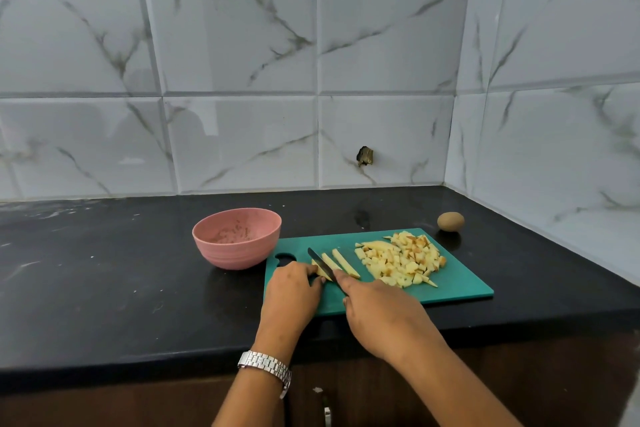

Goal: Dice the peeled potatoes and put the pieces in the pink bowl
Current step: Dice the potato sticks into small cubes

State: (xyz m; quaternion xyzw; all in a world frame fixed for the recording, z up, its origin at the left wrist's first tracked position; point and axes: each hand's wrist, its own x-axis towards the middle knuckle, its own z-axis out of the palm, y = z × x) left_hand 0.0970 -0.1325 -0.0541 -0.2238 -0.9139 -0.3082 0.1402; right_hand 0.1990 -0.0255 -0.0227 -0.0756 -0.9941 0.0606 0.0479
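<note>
Head view: potato strips (342,262) lay on the green cutting board (460,282), their long axes roughly parallel to the knife (321,263) blade. The left hand (294,288) pinched the nearest strip. The right hand (377,308) kept its grip clenched on the knife. Dicing probably required a crosswise blade.

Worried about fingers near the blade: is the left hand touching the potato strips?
Touching. The head view shows curled fingertips of the left hand holding down the near end of the potato strips, right beside the knife.
</note>
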